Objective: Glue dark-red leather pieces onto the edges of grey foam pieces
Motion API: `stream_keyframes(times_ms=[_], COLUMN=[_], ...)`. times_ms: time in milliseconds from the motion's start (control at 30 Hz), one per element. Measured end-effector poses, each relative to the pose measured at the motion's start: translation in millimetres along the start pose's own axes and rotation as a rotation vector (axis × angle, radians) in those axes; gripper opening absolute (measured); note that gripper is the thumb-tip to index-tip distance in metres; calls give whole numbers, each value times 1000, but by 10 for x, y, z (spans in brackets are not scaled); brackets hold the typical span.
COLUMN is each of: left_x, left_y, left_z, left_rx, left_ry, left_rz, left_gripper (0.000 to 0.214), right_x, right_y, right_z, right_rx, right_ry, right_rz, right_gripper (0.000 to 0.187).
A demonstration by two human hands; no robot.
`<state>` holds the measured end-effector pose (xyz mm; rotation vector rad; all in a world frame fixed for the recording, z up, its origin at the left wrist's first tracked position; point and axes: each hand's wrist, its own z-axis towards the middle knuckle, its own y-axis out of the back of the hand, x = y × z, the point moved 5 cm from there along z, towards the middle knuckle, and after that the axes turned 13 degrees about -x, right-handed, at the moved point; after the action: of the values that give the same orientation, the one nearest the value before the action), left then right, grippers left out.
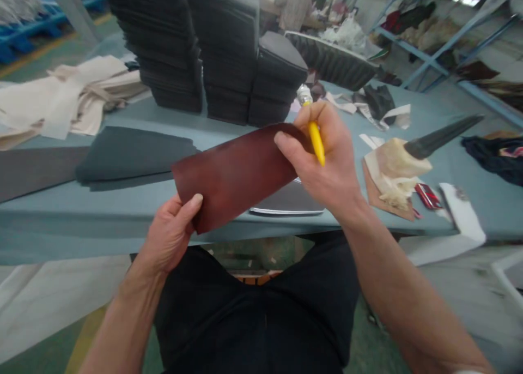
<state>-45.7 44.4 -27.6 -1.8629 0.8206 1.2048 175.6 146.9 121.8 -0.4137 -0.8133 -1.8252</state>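
Two hands share one dark red-brown leather strip (235,175), which hangs in the air just above the near edge of the blue-grey bench (61,216).

In the head view I see the left hand (174,232) pinching the strip's near-left corner, thumb on top and fingers underneath. The right hand (327,161) is closed on the far-right end with its thumb pressed on the face. That same hand clamps a yellow pen with a white end (315,137), and the white end points away from me.

The strip's long axis climbs from the left hand, low and near, to the right hand, higher and farther. The hands stand apart by its whole length, so neither is nearer to it.

A flat grey piece with a pale rim (286,202) lies on the bench below the right hand. A dark grey sheet (134,156) lies flat beyond the left hand, and tall stacks of dark grey cut pieces (229,52) stand beyond both hands. A black tapered tool on a cream wad (398,167) lies to the right of the right hand. I see nothing between the hands but the strip.
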Motion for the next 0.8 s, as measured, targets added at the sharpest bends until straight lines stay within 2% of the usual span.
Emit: stream_keyframes(times_ms=[133, 333, 533, 800], left_x=[-102, -177, -147, -42], left_y=[-206, -680, -1003, -1182], left_z=[218, 467, 596, 600], left_rx=[130, 294, 447, 539], left_ry=[-47, -88, -133, -53], left_rz=[173, 407, 562, 568], left_gripper=[50, 49, 46, 46], right_x=[-359, -909, -1327, -1474], right_y=[350, 723, 906, 996], right_z=[-243, -626, -866, -962], right_rx=[-44, -153, -239, -214], right_ry=[-74, -155, -172, -257], right_rz=[-91, -179, -202, -266], right_gripper=[27, 23, 28, 28])
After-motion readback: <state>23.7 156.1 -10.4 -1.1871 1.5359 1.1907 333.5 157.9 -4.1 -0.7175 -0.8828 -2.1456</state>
